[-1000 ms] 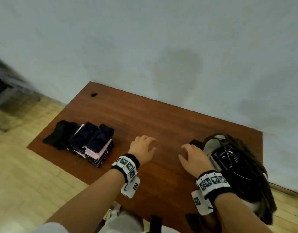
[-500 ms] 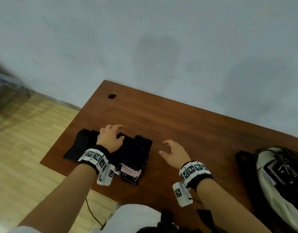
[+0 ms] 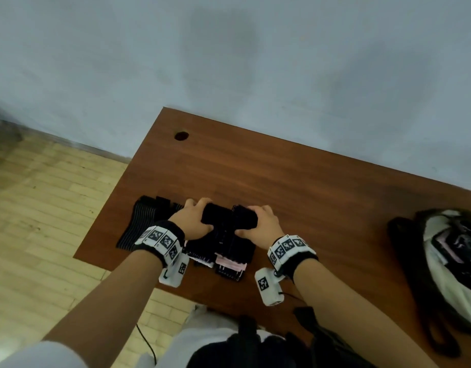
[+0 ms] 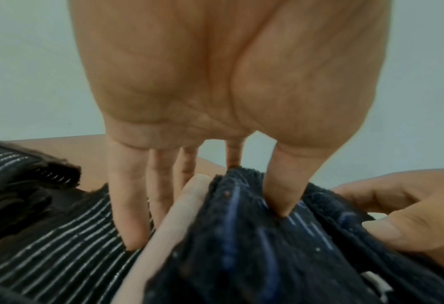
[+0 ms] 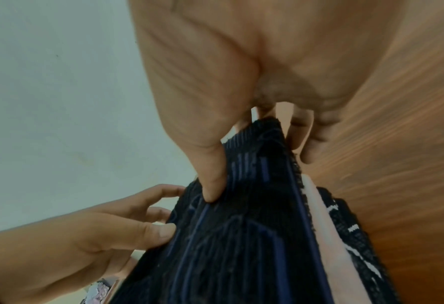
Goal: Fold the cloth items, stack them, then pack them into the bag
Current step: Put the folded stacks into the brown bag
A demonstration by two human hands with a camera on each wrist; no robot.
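Note:
A stack of folded cloths [image 3: 229,221], dark blue on top with pink layers [image 3: 230,262] below, lies near the table's front left. My left hand [image 3: 194,220] grips its left side, thumb pressed into the top cloth [image 4: 241,236] and fingers [image 4: 129,216] down along the side. My right hand [image 3: 258,224] grips the right side, with its thumb on the dark cloth [image 5: 241,246] and its fingers [image 5: 306,144] beside it. A black and white bag [image 3: 446,261] lies at the table's right end, apart from both hands.
A black striped cloth [image 3: 141,224] lies flat just left of the stack, touching it. The brown table [image 3: 308,187] has a cable hole [image 3: 181,135] at the back left and ends at a pale wall. Wooden floor lies to the left.
Both hands have moved left, away from the bag, and have taken hold of the stack of folded cloths from either side. The head view has swung left with them.

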